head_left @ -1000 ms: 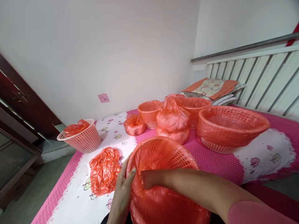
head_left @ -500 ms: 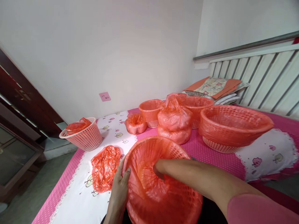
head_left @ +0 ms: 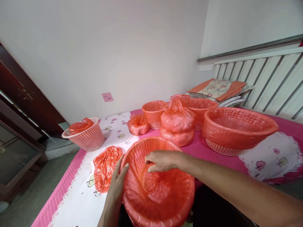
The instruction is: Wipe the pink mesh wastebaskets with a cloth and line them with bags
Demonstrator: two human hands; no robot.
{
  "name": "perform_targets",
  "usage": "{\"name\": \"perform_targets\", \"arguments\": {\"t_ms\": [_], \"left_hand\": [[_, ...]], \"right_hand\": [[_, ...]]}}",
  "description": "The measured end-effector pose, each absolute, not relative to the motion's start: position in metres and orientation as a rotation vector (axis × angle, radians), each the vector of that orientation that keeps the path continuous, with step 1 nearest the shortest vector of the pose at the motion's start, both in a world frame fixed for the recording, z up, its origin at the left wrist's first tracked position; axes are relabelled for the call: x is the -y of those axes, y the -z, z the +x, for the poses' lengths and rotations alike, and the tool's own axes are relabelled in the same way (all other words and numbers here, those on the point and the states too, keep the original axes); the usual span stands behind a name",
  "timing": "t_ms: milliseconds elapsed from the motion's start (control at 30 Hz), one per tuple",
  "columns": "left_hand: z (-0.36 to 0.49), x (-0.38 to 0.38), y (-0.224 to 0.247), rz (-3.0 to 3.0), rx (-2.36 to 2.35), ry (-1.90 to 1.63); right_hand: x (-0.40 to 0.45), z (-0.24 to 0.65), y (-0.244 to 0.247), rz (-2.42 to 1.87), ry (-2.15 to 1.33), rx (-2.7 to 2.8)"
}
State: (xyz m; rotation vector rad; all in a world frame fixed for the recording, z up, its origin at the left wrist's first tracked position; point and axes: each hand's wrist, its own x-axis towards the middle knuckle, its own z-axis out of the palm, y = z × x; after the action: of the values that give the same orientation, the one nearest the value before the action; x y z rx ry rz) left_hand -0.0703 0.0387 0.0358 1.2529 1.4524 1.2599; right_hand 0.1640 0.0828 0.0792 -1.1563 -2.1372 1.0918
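A red mesh basket tilts towards me at the front, lined with a thin red plastic bag folded over its rim. My left hand grips the basket's left side, thumb lying along the rim. Inside the opening, my right hand has its fingers curled and pinched on the bag's film near the left inner wall. The bag's crumpled bottom shows below that hand. Left of the basket, a loose crumpled red plastic bag lies on the white cloth.
Behind stand a bulging tied red bag, a smaller red bundle and bag-lined baskets, including a wide one at right. A pale pink basket sits left. Folded bedding lies beside a white headboard.
My right hand has risen from the bottom of the bag towards the upper left inner wall, its fingers now visible. The basket has shifted slightly left, with my left hand still on it.
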Motion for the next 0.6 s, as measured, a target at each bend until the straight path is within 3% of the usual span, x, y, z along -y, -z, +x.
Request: {"name": "perform_targets", "arguments": {"t_ms": [133,233,300,433,600], "left_hand": [[-0.072,-0.023,-0.045,1.216,-1.635,-1.376],[-0.073,0.007,-0.047,1.615,-1.791,-1.513],[-0.073,0.027,-0.043,1.971,-1.667,-1.427],[-0.061,0.045,-0.034,2.56,-1.237,-0.685],[-0.025,0.04,-0.043,2.601,-1.463,0.07]], "right_hand": [[-0.046,0.223,-0.101,-1.05,-0.718,1.944],[-0.021,0.262,-0.081,-1.151,-0.669,1.565],[-0.008,0.279,-0.053,-1.236,-0.727,1.327],[0.007,0.282,0.019,-1.298,-1.082,0.962],[0.021,0.243,0.086,-1.205,-1.431,0.524]]}}
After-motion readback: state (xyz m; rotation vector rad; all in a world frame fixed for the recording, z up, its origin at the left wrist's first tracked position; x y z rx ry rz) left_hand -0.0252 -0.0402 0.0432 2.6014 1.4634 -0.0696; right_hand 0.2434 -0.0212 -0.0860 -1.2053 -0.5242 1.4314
